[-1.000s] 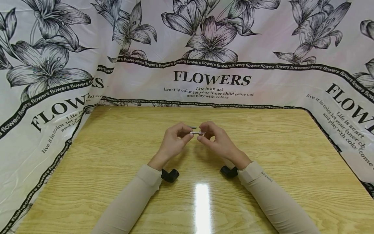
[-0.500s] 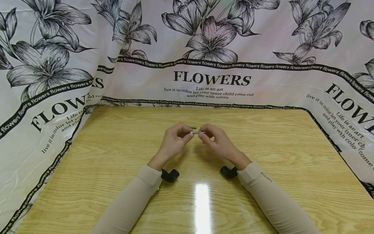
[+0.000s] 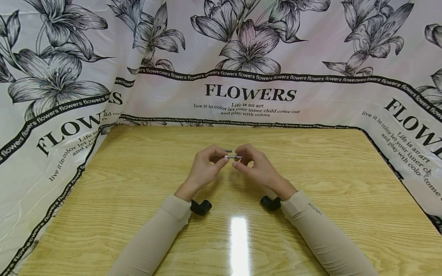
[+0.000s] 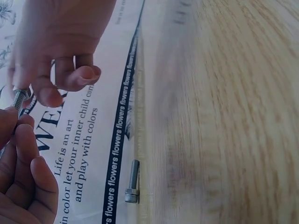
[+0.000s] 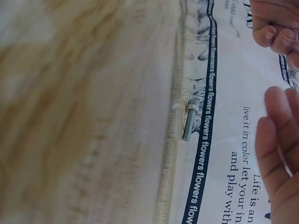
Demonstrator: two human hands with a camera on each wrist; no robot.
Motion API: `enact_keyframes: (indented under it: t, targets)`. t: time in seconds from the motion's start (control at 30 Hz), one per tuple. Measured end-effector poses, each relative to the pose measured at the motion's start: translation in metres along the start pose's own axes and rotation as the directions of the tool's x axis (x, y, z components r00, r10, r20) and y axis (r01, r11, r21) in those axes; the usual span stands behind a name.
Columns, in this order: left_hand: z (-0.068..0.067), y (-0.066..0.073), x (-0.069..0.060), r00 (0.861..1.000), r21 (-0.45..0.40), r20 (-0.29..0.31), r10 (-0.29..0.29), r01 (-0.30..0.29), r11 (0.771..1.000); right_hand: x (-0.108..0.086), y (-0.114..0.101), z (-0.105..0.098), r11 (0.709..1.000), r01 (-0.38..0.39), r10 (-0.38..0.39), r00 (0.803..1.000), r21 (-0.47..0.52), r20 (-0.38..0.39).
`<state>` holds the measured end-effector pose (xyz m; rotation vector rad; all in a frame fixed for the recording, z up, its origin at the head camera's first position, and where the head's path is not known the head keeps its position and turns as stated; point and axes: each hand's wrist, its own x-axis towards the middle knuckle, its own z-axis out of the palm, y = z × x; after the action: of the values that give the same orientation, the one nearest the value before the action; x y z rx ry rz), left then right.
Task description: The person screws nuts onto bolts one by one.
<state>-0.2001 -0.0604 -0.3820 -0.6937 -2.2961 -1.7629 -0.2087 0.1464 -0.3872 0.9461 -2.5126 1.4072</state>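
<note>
Fingers of my left hand [image 3: 204,165] pinch a silver bolt [image 3: 231,156] at its left end, holding it level above the table. A nut [image 3: 236,157] sits on the bolt near its right part. The fingers and thumb of my right hand [image 3: 259,167] are curled round the nut, the thumb a little lower and spread from the index finger. In the left wrist view, the threaded shank [image 4: 19,100] stands between the hands, and the right fingers there are blurred. A second bolt with a nut on it [image 4: 132,183] lies on the table, partly behind my left hand in the head view.
The wood-grain table [image 3: 138,214] has a bright reflection in front. Cloth printed with flowers and lettering [image 3: 250,96] hangs at the back and both sides. Black wrist mounts [image 3: 201,207] show below each wrist.
My right fingers closed on the nut half a second ago and are now spread wider, baring the nut and bolt end. My left hand stays put.
</note>
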Motion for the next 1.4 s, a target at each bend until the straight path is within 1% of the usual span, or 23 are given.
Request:
enact_keyframes:
  t: [0.17, 0.27, 0.5, 0.73, 0.83, 0.93, 1.0, 1.23, 1.3, 1.4]
  targets:
    - [-0.0003, -0.0008, 0.0002, 1.0, 0.005, 0.0, 0.002, -0.002, 1.0, 0.0004, -0.0007, 0.0003, 0.996, 0.078, -0.077, 0.997, 0.032, -0.013]
    - [-0.0003, -0.0011, 0.0003, 1.0, 0.005, 0.003, 0.002, -0.002, 1.0, 0.0005, 0.0001, 0.0007, 0.995, 0.1, -0.099, 0.995, 0.02, -0.017]
    - [0.0002, -0.0002, 0.0003, 1.0, -0.007, 0.004, -0.005, 0.005, 1.0, 0.0008, 0.0011, 0.0005, 0.999, 0.043, -0.043, 0.999, 0.006, -0.014]
    - [0.0011, 0.0007, 0.0002, 1.0, -0.009, 0.01, 0.003, -0.003, 1.0, 0.0007, 0.0022, -0.0003, 1.0, 0.023, -0.023, 1.0, -0.005, -0.001]
    - [0.0008, 0.0006, 0.0, 1.0, -0.006, 0.006, 0.003, -0.003, 1.0, 0.0004, 0.002, -0.0004, 1.0, 0.001, -0.001, 1.0, -0.004, 0.007]
    - [0.0002, 0.0007, 0.0001, 1.0, 0.002, 0.003, 0.007, -0.007, 1.0, 0.0, 0.0015, -0.0002, 1.0, -0.017, 0.017, 1.0, 0.001, 0.0]
    - [0.0, 0.0004, 0.0002, 1.0, 0.005, 0.002, 0.008, -0.008, 1.0, 0.0, 0.0017, 0.0003, 1.0, -0.01, 0.01, 1.0, 0.006, -0.012]
    - [0.0004, -0.0009, 0.0003, 1.0, 0.003, -0.001, 0.008, -0.008, 1.0, 0.0007, 0.0014, 0.001, 0.997, 0.076, -0.075, 0.997, 0.009, -0.032]
    - [0.0006, -0.0011, 0.0004, 1.0, -0.001, -0.001, 0.008, -0.008, 1.0, 0.0006, 0.0005, 0.0009, 0.997, 0.078, -0.078, 0.996, 0.001, -0.033]
    - [0.0008, -0.0006, 0.0005, 1.0, -0.006, 0.0, 0.006, -0.006, 1.0, 0.0005, 0.0002, 0.0007, 0.998, 0.061, -0.061, 0.998, 0.001, -0.026]
